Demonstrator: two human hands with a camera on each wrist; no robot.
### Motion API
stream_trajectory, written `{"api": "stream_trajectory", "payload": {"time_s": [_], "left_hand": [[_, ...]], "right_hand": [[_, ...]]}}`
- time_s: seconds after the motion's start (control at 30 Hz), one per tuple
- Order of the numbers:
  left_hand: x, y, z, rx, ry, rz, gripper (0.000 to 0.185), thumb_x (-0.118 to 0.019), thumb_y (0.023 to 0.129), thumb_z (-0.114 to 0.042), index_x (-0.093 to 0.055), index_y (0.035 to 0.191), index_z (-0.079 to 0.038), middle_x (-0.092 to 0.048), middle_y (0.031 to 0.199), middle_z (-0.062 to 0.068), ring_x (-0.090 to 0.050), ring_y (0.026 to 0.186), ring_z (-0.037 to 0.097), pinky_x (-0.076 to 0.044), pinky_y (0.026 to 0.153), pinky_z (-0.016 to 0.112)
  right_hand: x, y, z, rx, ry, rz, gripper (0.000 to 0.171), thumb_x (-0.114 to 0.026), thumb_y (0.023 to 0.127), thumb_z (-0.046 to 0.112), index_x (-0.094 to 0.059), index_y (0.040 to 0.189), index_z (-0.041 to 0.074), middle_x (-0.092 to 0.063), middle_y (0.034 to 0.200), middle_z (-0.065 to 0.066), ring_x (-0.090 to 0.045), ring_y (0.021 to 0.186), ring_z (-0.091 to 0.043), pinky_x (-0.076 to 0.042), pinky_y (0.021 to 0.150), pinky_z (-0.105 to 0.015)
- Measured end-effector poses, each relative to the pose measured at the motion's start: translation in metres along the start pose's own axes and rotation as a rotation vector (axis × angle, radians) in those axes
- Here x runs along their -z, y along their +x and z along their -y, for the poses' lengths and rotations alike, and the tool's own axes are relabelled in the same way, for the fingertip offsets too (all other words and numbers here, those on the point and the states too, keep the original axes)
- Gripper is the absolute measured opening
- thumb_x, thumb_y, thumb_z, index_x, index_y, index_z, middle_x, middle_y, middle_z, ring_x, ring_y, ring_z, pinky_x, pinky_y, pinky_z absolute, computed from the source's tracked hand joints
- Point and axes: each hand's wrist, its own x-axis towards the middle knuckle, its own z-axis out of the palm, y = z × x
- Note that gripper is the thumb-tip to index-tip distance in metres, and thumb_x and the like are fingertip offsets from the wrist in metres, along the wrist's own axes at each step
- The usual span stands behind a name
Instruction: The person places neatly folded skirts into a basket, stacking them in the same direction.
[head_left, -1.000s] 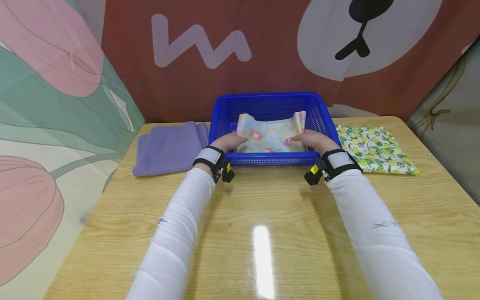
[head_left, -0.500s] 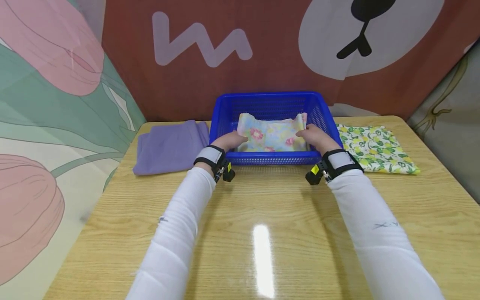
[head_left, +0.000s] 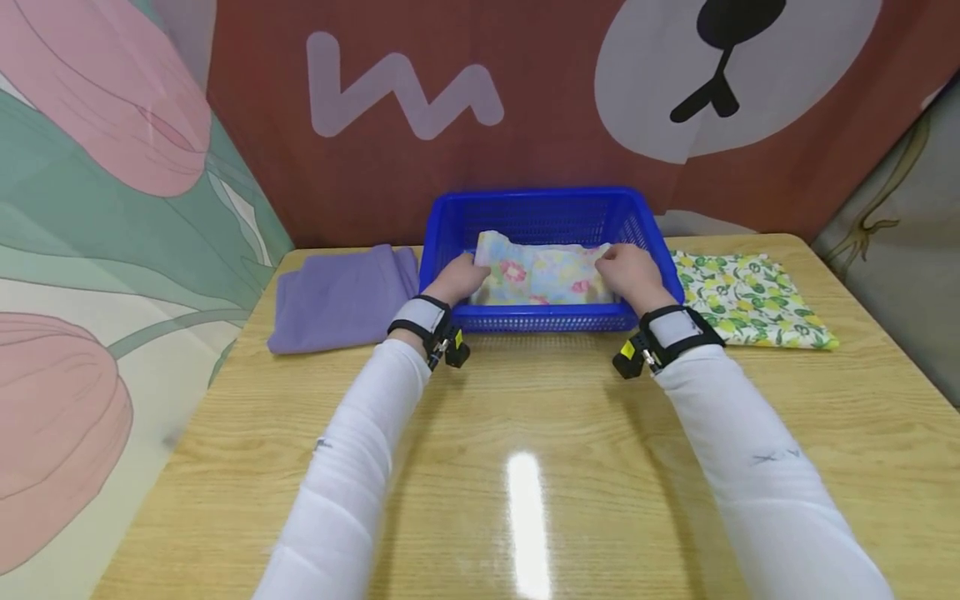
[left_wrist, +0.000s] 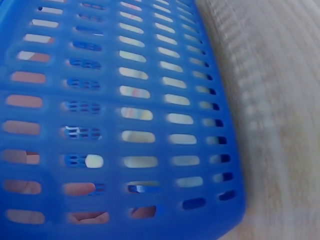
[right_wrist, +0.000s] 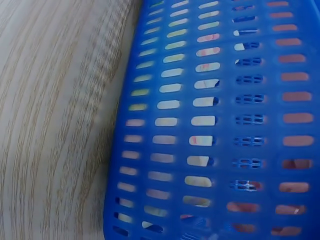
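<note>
Counter (head_left: 525,467), bare wood in front; blue mesh basket (head_left: 547,317) against the far wall. Left hand (head_left: 459,277) and right hand (head_left: 632,271) inside it, fingers resting on folded floral cloth (head_left: 543,275); grip not discernible. Purple cloth (head_left: 337,296) left, lemon-print cloth (head_left: 750,296) right, flanking.
</note>
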Motion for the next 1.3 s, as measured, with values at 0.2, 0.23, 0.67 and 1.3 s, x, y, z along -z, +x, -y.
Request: {"api": "stream_trajectory", "payload": {"time_s": [0.2, 0.23, 0.67, 1.3], "left_hand": [[0.004, -0.003, -0.002, -0.074, 0.019, -0.094, 0.044, -0.041, 0.097, -0.019, -0.046, 0.134, 0.005, -0.049, 0.138, 0.018, -0.046, 0.128, 0.029, -0.035, 0.108, 0.037], [0.004, -0.003, -0.003, -0.085, 0.019, -0.107, 0.042, -0.041, 0.097, -0.019, -0.049, 0.132, 0.003, -0.052, 0.136, 0.017, -0.048, 0.126, 0.028, -0.036, 0.106, 0.037], [0.003, -0.023, 0.001, -0.270, 0.023, -0.347, 0.032, -0.046, 0.096, -0.018, -0.058, 0.121, -0.003, -0.064, 0.117, 0.012, -0.060, 0.107, 0.025, -0.046, 0.092, 0.038], [-0.030, -0.069, 0.013, -0.606, 0.155, -0.462, 0.042, -0.054, 0.090, -0.006, -0.047, 0.131, 0.003, -0.064, 0.113, 0.015, -0.061, 0.104, 0.027, -0.049, 0.089, 0.039]], "right_hand": [[-0.002, -0.003, 0.007, 0.092, -0.060, -0.102, 0.045, -0.038, 0.098, 0.031, -0.061, 0.118, -0.003, -0.063, 0.116, -0.023, -0.059, 0.102, -0.037, -0.046, 0.087, -0.052], [-0.002, -0.003, 0.008, 0.105, -0.070, -0.115, 0.046, -0.037, 0.099, 0.032, -0.061, 0.118, -0.003, -0.063, 0.115, -0.023, -0.060, 0.102, -0.038, -0.046, 0.087, -0.052], [-0.006, -0.023, 0.004, 0.312, -0.083, -0.320, 0.041, -0.038, 0.100, 0.031, -0.057, 0.073, 0.005, -0.048, 0.060, -0.008, -0.046, 0.058, -0.026, -0.031, 0.052, -0.035], [-0.033, -0.082, -0.023, 0.597, -0.035, -0.541, 0.023, -0.055, 0.090, 0.011, -0.065, 0.103, -0.005, -0.068, 0.099, -0.022, -0.059, 0.095, -0.039, -0.044, 0.083, -0.053]]}}
